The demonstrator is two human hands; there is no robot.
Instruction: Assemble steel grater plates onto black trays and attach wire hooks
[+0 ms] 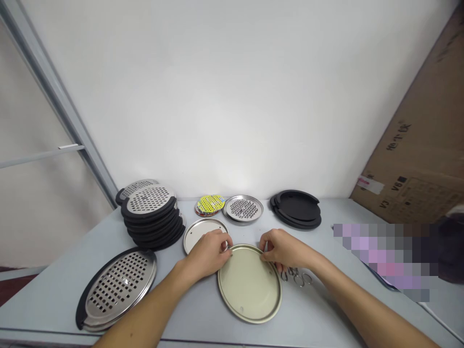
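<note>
Head view, one frame, as received at my station. Illumination: fairly bright, diffuse; source outside my view. Smooth white painted wall [253,106]: palest across its middle, greyer toward the upper corners. Glare: I log a small hard glint on the perforated oval silver metal grater with black edging [121,287]; gentle sheen on the pale gold round metal plate [250,285]. Shadows: soft, on the pale grey flat tabletop [195,311]. Obscured: one coarse pixel mosaic [384,258], right. Sharpness: dark rounded form [451,249], right edge, blurred; I find its outline indistinct.
</note>
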